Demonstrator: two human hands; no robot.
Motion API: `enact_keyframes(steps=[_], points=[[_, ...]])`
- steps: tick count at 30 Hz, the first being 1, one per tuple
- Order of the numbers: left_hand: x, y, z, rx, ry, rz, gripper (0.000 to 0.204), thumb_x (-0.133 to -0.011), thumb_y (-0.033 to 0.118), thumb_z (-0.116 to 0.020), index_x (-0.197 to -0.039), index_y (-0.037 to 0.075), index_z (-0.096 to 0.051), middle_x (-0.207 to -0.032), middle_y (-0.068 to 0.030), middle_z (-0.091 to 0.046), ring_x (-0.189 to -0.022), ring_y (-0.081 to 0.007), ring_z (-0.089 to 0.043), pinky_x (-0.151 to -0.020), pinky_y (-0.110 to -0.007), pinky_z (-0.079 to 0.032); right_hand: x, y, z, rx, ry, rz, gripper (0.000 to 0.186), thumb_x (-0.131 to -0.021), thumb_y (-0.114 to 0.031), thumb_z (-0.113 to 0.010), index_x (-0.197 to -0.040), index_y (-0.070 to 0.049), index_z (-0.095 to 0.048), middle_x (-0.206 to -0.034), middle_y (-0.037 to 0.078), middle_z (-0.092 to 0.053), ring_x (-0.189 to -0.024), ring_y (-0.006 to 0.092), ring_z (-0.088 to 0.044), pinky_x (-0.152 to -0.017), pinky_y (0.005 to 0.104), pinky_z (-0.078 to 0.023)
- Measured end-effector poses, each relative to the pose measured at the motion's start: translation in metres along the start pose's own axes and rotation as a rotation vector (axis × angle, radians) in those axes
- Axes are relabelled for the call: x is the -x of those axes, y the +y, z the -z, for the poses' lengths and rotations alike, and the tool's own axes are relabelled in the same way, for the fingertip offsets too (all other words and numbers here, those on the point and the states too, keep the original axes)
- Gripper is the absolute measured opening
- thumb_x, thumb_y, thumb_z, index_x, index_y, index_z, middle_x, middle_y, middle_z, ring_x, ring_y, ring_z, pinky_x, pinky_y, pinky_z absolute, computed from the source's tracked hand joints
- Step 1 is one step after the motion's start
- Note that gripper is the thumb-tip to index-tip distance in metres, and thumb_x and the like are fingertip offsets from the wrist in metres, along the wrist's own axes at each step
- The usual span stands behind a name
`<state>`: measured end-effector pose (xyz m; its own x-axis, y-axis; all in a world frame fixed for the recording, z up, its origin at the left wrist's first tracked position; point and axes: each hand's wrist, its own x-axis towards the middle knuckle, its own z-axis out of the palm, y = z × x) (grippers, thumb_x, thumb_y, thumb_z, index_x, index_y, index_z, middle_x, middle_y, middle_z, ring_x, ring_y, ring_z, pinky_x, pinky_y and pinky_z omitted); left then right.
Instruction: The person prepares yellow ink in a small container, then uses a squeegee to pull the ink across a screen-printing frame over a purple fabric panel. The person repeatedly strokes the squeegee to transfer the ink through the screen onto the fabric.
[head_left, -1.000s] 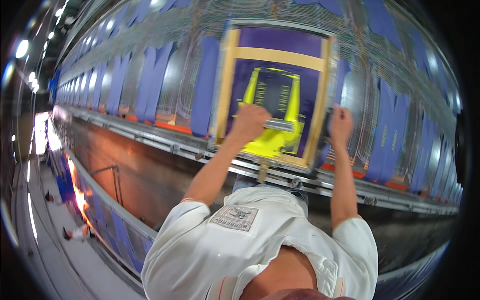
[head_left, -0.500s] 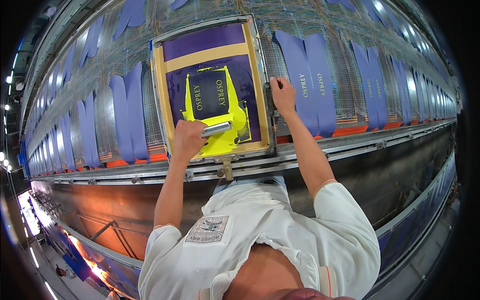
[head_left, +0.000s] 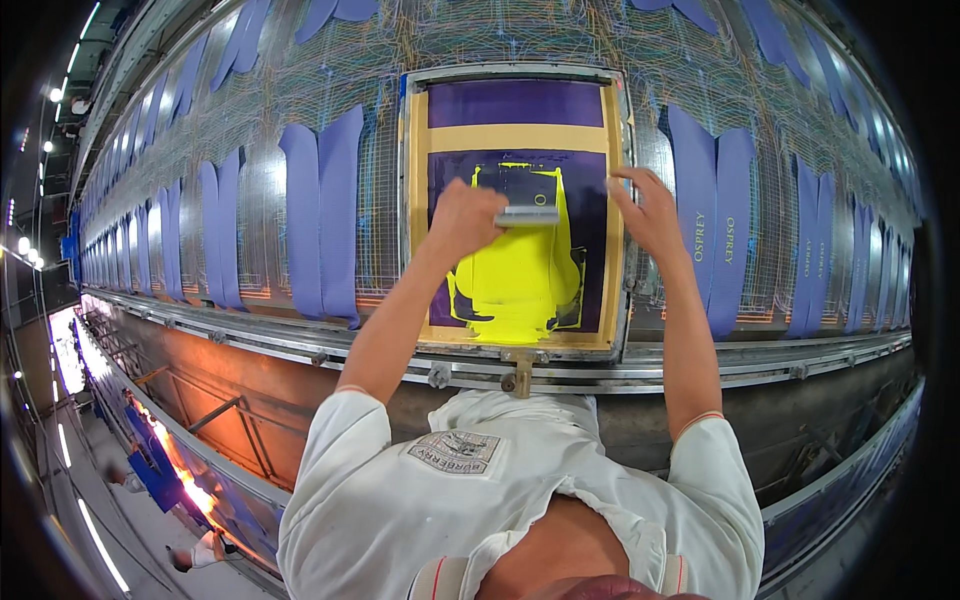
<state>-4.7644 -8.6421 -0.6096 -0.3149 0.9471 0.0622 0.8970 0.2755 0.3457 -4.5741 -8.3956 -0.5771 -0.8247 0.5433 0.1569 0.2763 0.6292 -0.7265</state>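
A screen-printing frame (head_left: 616, 300) with a purple mesh and tan tape borders lies on the long table. Bright yellow ink (head_left: 515, 270) coats the mesh's near part, while a dark area shows beyond it. My left hand (head_left: 466, 214) is closed around a squeegee (head_left: 530, 215) with a grey metal holder, which lies across the ink's far edge. Its blade is hidden. My right hand (head_left: 652, 212) is at the frame's right side, thumb and fingers apart, holding nothing visible; whether it touches the rim cannot be told.
Paired purple-blue pieces (head_left: 712, 230) line the table; those nearby on the right bear yellow lettering, those on the left (head_left: 325, 210) look plain. A metal rail (head_left: 700, 373) runs along the near edge, with a clamp (head_left: 523, 375) at the frame. Bright orange light glows lower left.
My left hand has pushed the squeegee away from me, spreading yellow ink over the lettered area. My right hand's fingers have opened beside the frame. The whole view has shifted.
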Motion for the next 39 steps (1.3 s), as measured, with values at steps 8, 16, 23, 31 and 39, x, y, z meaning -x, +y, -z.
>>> enact_keyframes(steps=[8, 16, 23, 31, 39], points=[[-0.068, -0.03, 0.008, 0.088, 0.059, -0.014, 0.017, -0.073, 0.025, -0.081, -0.076, 0.016, -0.067, -0.073, -0.0039, -0.067, -0.073, -0.0281, -0.066, -0.071, -0.044, -0.046, -0.068, -0.042, -0.063, 0.33, -0.496, 0.173, 0.023, -0.082, -0.019, -0.076, -0.098, -0.004, -0.068, -0.092, 0.016, -0.07, -0.093, 0.037, -0.065, -0.088, 0.0474, -0.049], [0.028, 0.024, -0.023, 0.095, 0.189, -0.034, 0.015, -0.068, 0.013, -0.077, -0.073, 0.016, -0.064, -0.071, -0.0024, -0.065, -0.068, -0.0245, -0.064, -0.067, -0.041, -0.043, 0.04, -0.04, -0.079, 0.29, -0.361, 0.343, 0.024, -0.069, -0.01, -0.077, -0.092, -0.009, -0.067, -0.082, 0.01, -0.068, -0.088, 0.0299, -0.066, -0.093, 0.0436, -0.045], [0.056, 0.038, -0.019, 0.078, 0.136, -0.046, 0.015, -0.068, 0.013, -0.075, -0.075, 0.017, -0.062, -0.073, 0.0006, -0.064, -0.072, -0.0212, -0.065, -0.073, -0.04, -0.041, 0.068, -0.062, -0.066, 0.328, -0.445, 0.289, 0.027, -0.069, -0.01, -0.079, -0.094, -0.011, -0.069, -0.085, 0.008, -0.069, -0.088, 0.0278, -0.066, -0.093, 0.0417, -0.045], [-0.071, -0.034, 0.009, 0.031, 0.04, 0.001, 0.013, -0.072, 0.021, -0.077, -0.074, 0.016, -0.065, -0.075, -0.0031, -0.069, -0.073, -0.0275, -0.065, -0.075, -0.042, -0.043, -0.076, -0.03, -0.077, 0.4, -0.421, 0.301, 0.018, -0.079, -0.02, -0.078, -0.084, -0.009, -0.066, -0.08, 0.013, -0.07, -0.082, 0.0347, -0.067, -0.083, 0.0457, -0.049], [-0.061, -0.033, -0.001, 0.088, 0.08, 0.021, 0.013, -0.071, 0.02, -0.078, -0.074, 0.015, -0.065, -0.076, -0.004, -0.07, -0.073, -0.028, -0.065, -0.074, -0.043, -0.044, -0.067, -0.028, -0.086, 0.291, -0.404, 0.293, 0.015, -0.076, -0.012, -0.078, -0.085, -0.007, -0.068, -0.079, 0.016, -0.068, -0.08, 0.0383, -0.064, -0.077, 0.0484, -0.049]])
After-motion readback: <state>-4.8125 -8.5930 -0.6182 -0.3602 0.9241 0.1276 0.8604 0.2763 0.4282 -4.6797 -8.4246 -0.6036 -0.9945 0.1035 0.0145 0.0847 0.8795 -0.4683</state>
